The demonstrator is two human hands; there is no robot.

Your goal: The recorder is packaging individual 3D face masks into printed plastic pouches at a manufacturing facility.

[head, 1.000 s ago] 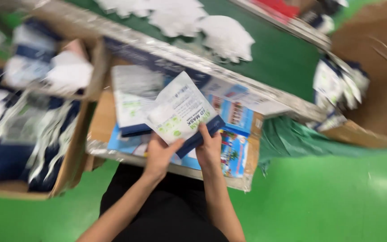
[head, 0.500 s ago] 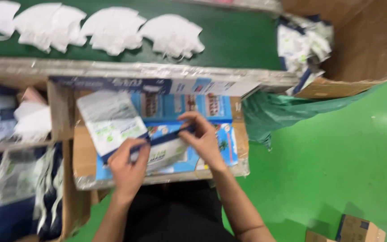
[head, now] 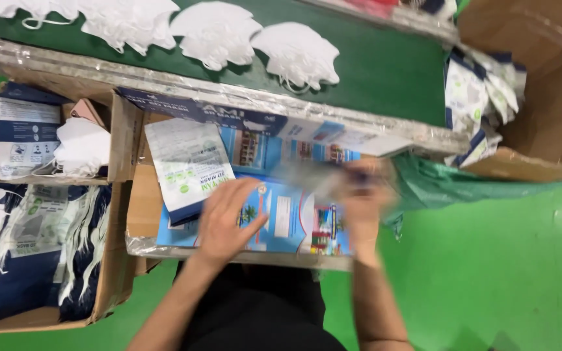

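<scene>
Cardboard forms the shallow tray (head: 139,214) at the person's lap, where the left hand (head: 229,218) lies flat and spread on a blue printed sheet (head: 287,221), just beside a stack of white-and-navy mask packets (head: 187,166). Motion-blurred, the right hand (head: 362,195) is raised at the sheet's far right edge, apparently with a blurred packet (head: 313,179) at its fingers; whether they grip it cannot be told. Beyond the tape-wrapped rail (head: 229,97), white folded masks (head: 216,32) lie in a row on the green belt (head: 385,58).
</scene>
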